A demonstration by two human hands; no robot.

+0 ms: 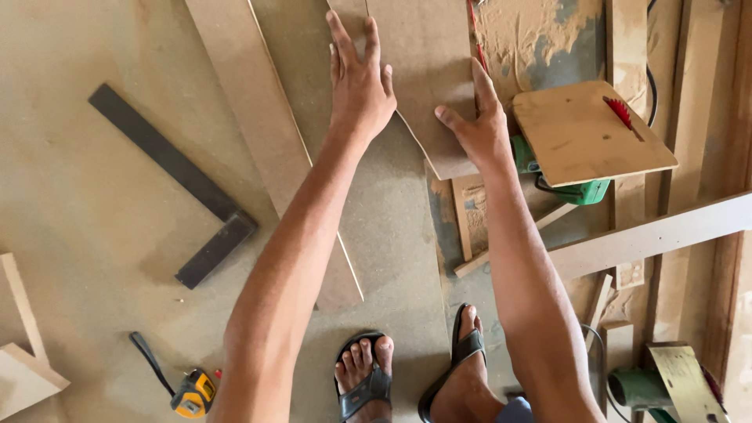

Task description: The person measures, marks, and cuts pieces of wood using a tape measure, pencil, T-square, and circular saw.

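A brown fibreboard piece (427, 70) lies on the dusty board floor and runs out of the top of the view. My left hand (359, 82) rests flat on its left side with the fingers spread. My right hand (476, 125) grips the board's near right edge, thumb on top. Just right of that hand sits a small table saw with a square wooden top (583, 133) and a red blade (620, 112) sticking up. My two feet in black sandals (368, 376) stand below the arms.
A long narrow fibreboard strip (262, 125) lies left of my left arm. A dark steel square (184, 176) lies farther left, a yellow tape measure (192, 393) near the bottom. Wood offcuts (23, 368) sit at bottom left; planks (650, 235) and sawdust fill the right.
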